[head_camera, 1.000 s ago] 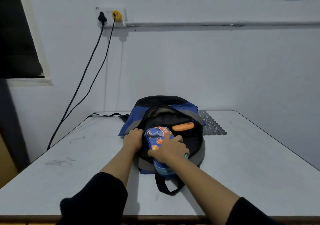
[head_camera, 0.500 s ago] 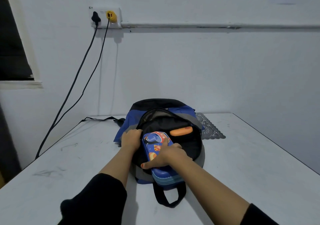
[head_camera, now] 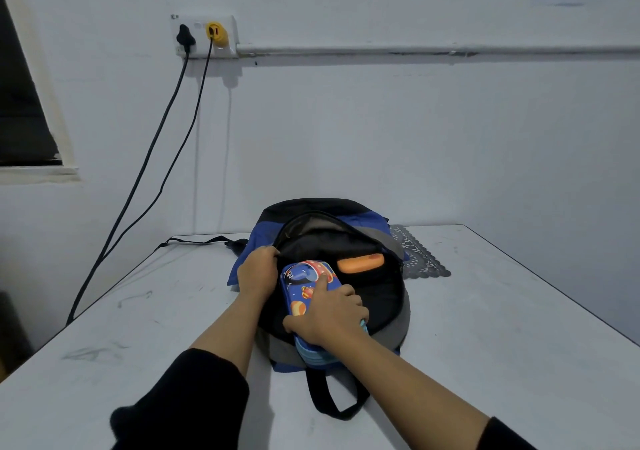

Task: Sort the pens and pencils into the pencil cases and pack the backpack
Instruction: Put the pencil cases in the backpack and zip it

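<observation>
Blue case (head_camera: pixel 304 278) going into the backpack (head_camera: pixel 393 314) at frame centre.
Since half a second ago little has shifted: the case lies in the same spot, its far end in the open mouth and its near end out over the rim. The right hand (head_camera: pixel 329 314) holds it, thumb and fingers curled round the sides, forefinger now straight along the lid. The left hand (head_camera: pixel 258 271) grips the mouth's left edge. One backpack on the worktop (head_camera: pixel 502 345), two cases: the orange case (head_camera: pixel 360 262) lies inside. No writing is readable.
</observation>
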